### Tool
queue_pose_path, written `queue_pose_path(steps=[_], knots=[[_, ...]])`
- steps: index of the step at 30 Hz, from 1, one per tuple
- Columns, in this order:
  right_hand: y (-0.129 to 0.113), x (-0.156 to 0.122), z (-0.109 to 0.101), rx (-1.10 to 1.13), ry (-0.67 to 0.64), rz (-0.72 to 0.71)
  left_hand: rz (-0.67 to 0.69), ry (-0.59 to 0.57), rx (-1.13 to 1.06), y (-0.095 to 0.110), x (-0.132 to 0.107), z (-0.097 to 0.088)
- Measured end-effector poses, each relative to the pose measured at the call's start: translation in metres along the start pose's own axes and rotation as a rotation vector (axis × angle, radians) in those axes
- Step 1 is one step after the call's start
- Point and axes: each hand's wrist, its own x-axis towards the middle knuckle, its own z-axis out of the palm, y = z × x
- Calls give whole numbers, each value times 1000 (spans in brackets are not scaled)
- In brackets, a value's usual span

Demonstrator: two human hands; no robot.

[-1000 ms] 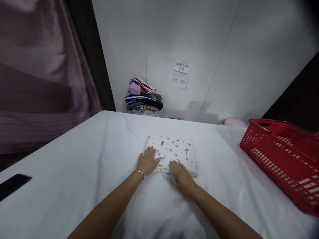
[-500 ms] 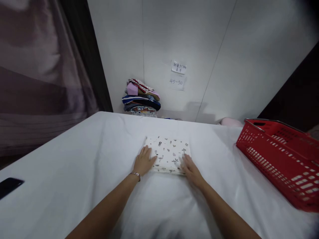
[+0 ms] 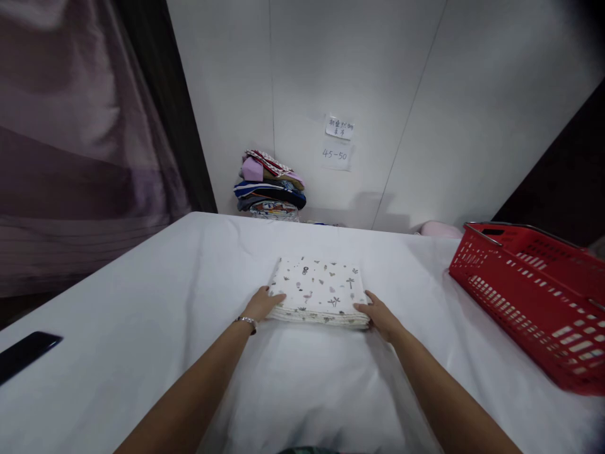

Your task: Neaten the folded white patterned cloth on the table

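Note:
A folded white cloth (image 3: 319, 291) printed with small dark figures lies on the white-covered table (image 3: 142, 328) in front of me. My left hand (image 3: 263, 304), with a bracelet at the wrist, grips the cloth's near left corner, thumb on top and fingers tucked under. My right hand (image 3: 380, 314) holds the near right corner the same way. The near edge of the cloth looks slightly raised off the table.
A red plastic basket (image 3: 529, 296) stands on the table at the right. A dark phone (image 3: 26, 353) lies at the left edge. A stack of folded clothes (image 3: 270, 186) sits against the back wall under a paper note (image 3: 338, 140). A curtain hangs at the left.
Both hands slid off the top of the folded cloth to its near corners and now grip it from the sides. The cloth's near edge has lifted a little.

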Motion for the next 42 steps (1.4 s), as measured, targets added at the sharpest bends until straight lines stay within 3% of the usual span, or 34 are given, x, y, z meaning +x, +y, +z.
queue_pose_path(steps=[3, 6, 9, 12, 17, 22, 26, 29, 32, 35, 37, 40, 42], knots=[[-2, -2, -16, 6, -59, 19, -69, -190, -214, -4, -23, 0], [0, -5, -36, -47, -31, -4, -118, -397, -469, -11, -52, 4], [2, -11, -51, -88, -34, 28, -149, -482, -560, -20, -76, 9], [3, -14, -59, -165, -47, 77, -156, -440, -544, -25, -84, 12], [-2, -1, -63, -130, -46, 101, -115, -248, -486, -21, -71, 14], [-14, 19, -51, -53, -21, 89, -142, -137, -525, -13, -60, 22], [-20, 22, -42, 6, -11, 108, -77, -101, -525, -14, -54, 32], [-12, 5, -37, 42, -33, 93, 6, -54, -469, -13, -40, 25], [8, -26, -29, -12, -151, 79, 94, -16, -349, -5, -17, 7], [26, -52, -25, -128, -214, 86, 112, -106, -216, 2, 5, -10], [29, -55, -30, -291, -84, 3, 93, -137, -182, 2, 14, -16], [17, -38, -40, -579, 153, -281, 62, -122, -120, -5, 15, -22], [4, -19, -41, -716, 191, -456, 27, -123, -86, -12, 9, -26]])
